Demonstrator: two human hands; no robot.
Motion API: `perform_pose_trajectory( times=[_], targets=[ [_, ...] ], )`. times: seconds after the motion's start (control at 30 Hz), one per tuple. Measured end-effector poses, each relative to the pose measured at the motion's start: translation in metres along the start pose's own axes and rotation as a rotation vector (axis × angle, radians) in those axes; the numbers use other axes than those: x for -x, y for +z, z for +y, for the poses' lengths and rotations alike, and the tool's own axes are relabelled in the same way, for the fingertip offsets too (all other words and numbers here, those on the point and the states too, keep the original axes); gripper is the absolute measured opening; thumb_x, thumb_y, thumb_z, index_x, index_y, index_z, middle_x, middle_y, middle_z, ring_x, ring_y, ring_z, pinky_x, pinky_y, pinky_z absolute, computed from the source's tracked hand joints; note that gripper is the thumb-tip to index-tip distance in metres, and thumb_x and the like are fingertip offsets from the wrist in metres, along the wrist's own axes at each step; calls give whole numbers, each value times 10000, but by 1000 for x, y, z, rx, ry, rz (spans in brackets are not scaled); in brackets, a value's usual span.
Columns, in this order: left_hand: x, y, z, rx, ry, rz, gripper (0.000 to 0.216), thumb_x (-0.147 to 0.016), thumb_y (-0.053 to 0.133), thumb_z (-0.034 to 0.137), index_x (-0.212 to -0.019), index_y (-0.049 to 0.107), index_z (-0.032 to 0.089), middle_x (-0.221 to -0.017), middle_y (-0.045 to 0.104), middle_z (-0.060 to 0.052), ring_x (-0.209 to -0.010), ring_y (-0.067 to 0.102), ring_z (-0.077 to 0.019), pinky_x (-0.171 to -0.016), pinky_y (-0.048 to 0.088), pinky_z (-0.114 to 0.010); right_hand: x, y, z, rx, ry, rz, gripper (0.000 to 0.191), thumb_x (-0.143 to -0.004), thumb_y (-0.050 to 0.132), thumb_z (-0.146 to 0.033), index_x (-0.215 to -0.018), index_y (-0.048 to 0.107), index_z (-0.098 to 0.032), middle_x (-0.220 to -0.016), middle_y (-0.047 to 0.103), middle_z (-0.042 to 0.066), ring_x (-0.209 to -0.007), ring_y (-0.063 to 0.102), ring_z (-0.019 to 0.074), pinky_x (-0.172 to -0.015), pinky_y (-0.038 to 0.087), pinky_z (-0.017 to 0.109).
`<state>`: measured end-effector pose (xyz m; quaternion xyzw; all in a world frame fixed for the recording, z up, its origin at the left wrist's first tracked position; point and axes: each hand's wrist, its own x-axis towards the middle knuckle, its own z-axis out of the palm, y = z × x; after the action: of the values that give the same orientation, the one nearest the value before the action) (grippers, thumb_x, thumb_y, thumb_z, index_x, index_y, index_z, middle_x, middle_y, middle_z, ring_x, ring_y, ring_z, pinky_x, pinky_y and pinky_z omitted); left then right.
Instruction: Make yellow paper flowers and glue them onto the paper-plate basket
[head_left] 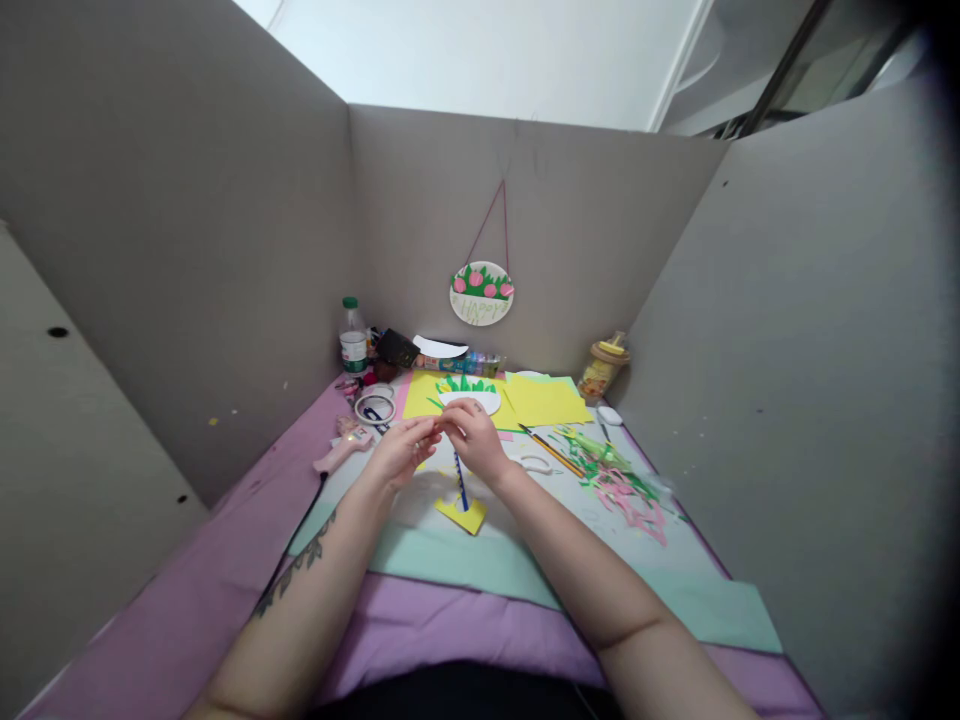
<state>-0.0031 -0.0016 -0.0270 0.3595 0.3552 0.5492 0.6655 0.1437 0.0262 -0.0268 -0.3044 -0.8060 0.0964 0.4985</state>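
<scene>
My left hand and my right hand meet at the fingertips above the middle of the table. Both are pinched closed; what sits between the fingers is too small and hidden to name. Just beyond them lies a white paper plate piece with green paper leaves, its near edge partly covered by my right hand. Below the hands are a blue patterned stick, perhaps a pencil, and a yellow paper scrap with cut-out edges.
Yellow paper sheets lie behind. Right are pencils, white-handled scissors, and green and pink paper scraps. Left are a pink glue gun, tape rolls and a bottle. A decorated plate hangs on the grey partition.
</scene>
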Motion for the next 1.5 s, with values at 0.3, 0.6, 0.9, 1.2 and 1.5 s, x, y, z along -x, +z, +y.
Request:
perform_pose_trajectory(
  times=[0.3,0.6,0.9,1.2,1.5],
  targets=[
    [-3,0,-7,-277,215,228,345,-604,718,272,-883,571,133,-665,615,-5,-633,582,-114,-612,454,-236,11,9,7,-227,348,68,192,-784,541,-264,-952,603,-194,-948,587,72,-823,555,184,-663,461,300],
    [-6,-1,-15,-574,276,108,266,-644,632,237,-877,562,129,-633,591,4,-572,552,-117,-544,421,-226,9,13,11,-544,628,-4,143,-690,596,-290,-632,549,-167,-557,493,-42,-524,420,95,-523,342,227],
    [-15,-51,-1,-1242,321,194,163,-641,596,225,-794,635,184,-766,663,-61,-705,584,-196,-632,389,-271,22,19,16,-550,728,-154,94,-652,584,-255,-684,552,-173,-586,546,-32,-527,515,107,-471,360,209],
    [-14,-51,-12,-1572,136,87,177,-575,668,251,-740,636,194,-857,624,-84,-754,579,-222,-643,367,-275,30,35,24,-443,684,-163,89,-616,563,-189,-704,563,-170,-628,564,-31,-574,518,108,-526,389,214],
    [-23,-43,-24,-1297,198,-14,130,-592,567,125,-704,588,185,-624,590,3,-568,521,-141,-535,346,-229,35,36,27,-374,703,-112,159,-619,547,-197,-774,575,-173,-627,552,-38,-553,492,108,-499,365,207]
  ],
)
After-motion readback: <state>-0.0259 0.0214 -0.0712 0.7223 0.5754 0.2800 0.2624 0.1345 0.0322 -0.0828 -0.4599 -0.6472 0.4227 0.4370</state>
